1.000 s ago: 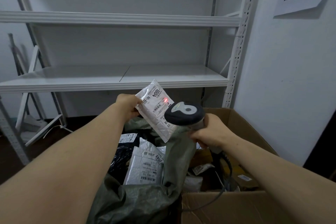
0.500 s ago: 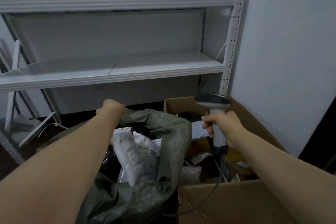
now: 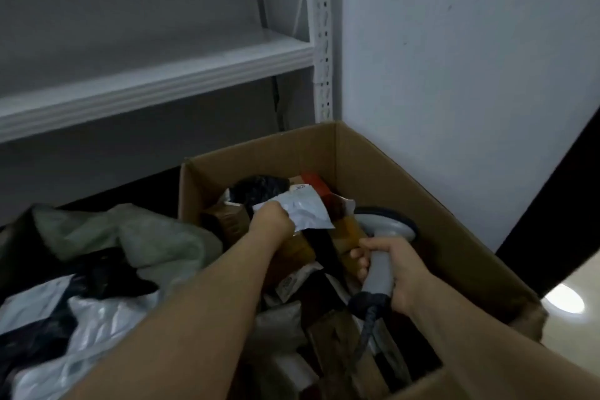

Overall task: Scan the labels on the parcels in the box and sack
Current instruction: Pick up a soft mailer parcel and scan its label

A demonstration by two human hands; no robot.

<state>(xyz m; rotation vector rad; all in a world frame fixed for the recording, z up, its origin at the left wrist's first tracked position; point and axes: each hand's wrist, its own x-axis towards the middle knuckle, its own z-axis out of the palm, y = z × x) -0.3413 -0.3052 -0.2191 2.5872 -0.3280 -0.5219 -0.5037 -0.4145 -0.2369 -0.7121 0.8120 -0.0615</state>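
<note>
"Head view: how far along?"
"Unfinished, I'd judge. The left hand (image 3: pixel 271 221) pinches a white parcel (image 3: pixel 302 213) inside the box (image 3: pixel 406 169). The right hand (image 3: pixel 399 273) grips the scanner (image 3: pixel 386 227) beside it, not yet aimed at a label. Other parcels (image 3: pixel 97 318) crowd box and sack (image 3: pixel 136 237)."

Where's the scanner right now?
In the head view, right of centre: the scanner is inside the cardboard box, gripped by the right hand, just right of the white parcel the left hand holds.
</note>
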